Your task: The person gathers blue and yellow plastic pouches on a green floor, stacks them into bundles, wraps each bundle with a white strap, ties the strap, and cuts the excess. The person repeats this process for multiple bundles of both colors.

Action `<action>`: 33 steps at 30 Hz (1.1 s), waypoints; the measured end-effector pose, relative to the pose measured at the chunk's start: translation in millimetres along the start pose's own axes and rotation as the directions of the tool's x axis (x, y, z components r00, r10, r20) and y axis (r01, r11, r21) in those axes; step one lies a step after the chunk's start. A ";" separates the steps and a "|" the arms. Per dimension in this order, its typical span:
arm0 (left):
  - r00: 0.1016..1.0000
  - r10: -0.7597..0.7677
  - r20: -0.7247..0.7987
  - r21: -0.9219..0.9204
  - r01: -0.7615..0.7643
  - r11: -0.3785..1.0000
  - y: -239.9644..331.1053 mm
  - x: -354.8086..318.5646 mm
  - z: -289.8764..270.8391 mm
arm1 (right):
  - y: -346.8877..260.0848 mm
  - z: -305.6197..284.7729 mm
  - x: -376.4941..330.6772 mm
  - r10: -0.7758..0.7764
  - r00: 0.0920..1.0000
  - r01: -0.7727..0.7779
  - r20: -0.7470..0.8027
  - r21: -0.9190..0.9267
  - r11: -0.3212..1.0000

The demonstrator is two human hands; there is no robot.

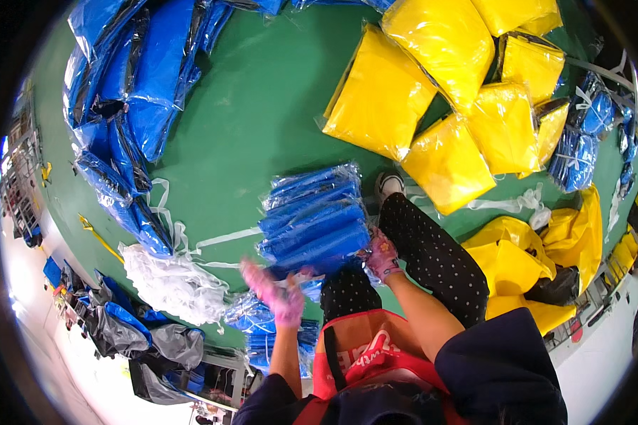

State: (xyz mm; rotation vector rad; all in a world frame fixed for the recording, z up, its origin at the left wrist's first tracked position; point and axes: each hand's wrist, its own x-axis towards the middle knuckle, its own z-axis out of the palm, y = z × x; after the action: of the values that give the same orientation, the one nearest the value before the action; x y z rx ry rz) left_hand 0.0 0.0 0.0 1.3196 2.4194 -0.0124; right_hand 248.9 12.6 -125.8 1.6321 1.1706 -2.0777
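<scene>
A stack of several blue folded items in clear plastic bags (315,219) stands on edge on the green floor (262,120) in front of me. My right hand (381,256), in a pink patterned glove, grips the stack's right lower side. My left hand (275,287), also gloved in pink, is blurred and hovers with fingers apart just left of and below the stack, not clearly touching it. More blue bagged items (252,315) lie under my left forearm.
A pile of blue bagged items (131,78) lies at the far left, yellow bagged items (432,92) at the far right. Crumpled clear plastic wrap (174,283) and white straps (213,241) lie left. My legs in black dotted trousers (432,251) and a shoe (388,184) reach right.
</scene>
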 end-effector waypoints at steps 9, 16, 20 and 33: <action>0.996 0.022 0.083 -0.048 -0.018 0.999 -40.3 54.6 87.9 | -108.3 54.9 10.3 -0.360 0.618 0.140 -0.699 -0.353 0.925; 0.998 0.037 0.056 -0.112 -0.030 0.993 -61.1 72.7 110.1 | -98.9 77.9 61.2 -0.374 0.463 -0.003 -0.804 -0.423 0.906; 0.994 0.103 0.041 -0.123 -0.097 0.988 -67.5 89.3 121.5 | -100.0 84.6 77.1 -0.344 0.413 -0.028 -0.843 -0.390 0.920; 0.996 0.088 -0.014 -0.137 -0.089 0.987 -79.6 97.6 147.1 | -81.7 92.9 117.1 -0.353 0.365 0.001 -0.862 -0.378 0.926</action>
State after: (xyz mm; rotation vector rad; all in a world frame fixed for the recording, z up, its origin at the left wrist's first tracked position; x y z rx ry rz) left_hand -64.0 6.8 -182.7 1.3644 2.3197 0.1809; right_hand 92.8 30.8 -191.4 2.6532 1.9258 -0.7378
